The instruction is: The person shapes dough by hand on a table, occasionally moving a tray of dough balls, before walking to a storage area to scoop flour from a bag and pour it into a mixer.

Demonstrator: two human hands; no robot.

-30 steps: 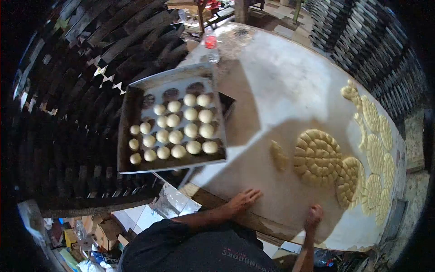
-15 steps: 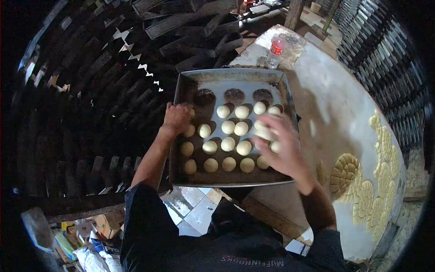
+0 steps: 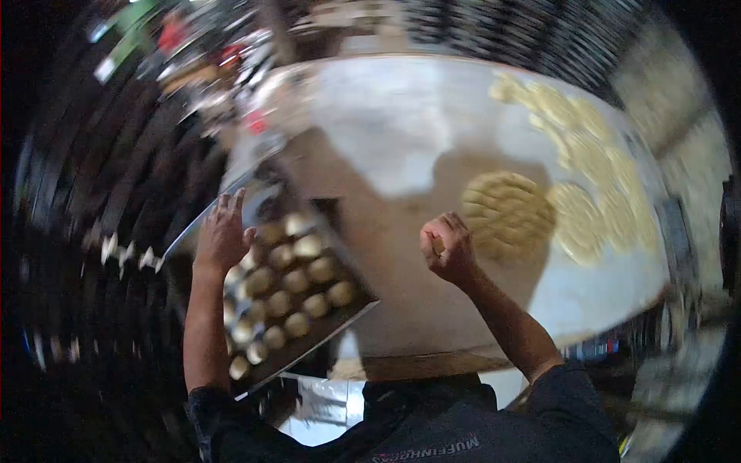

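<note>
One tray (image 3: 351,312) holding roughly fourteen dough balls (image 3: 309,246), blurred. Left hand (image 3: 221,235) now spread on tray's edge; right hand (image 3: 446,248) withdrawn, fingers fisted over bench (image 3: 401,139).

On your dark shirt (image 3: 432,440), at the bottom edge of the view just below the counter (image 3: 401,154), you can see one line of light lettering, upside down to the camera. It looks like "MUFFINHOOKS", though blur leaves the middle letters uncertain. You can read nothing else.

Right hand (image 3: 448,248) off tray (image 3: 309,339), now fisted over table (image 3: 401,139); left hand (image 3: 222,235) shifted to tray's far edge.
</note>
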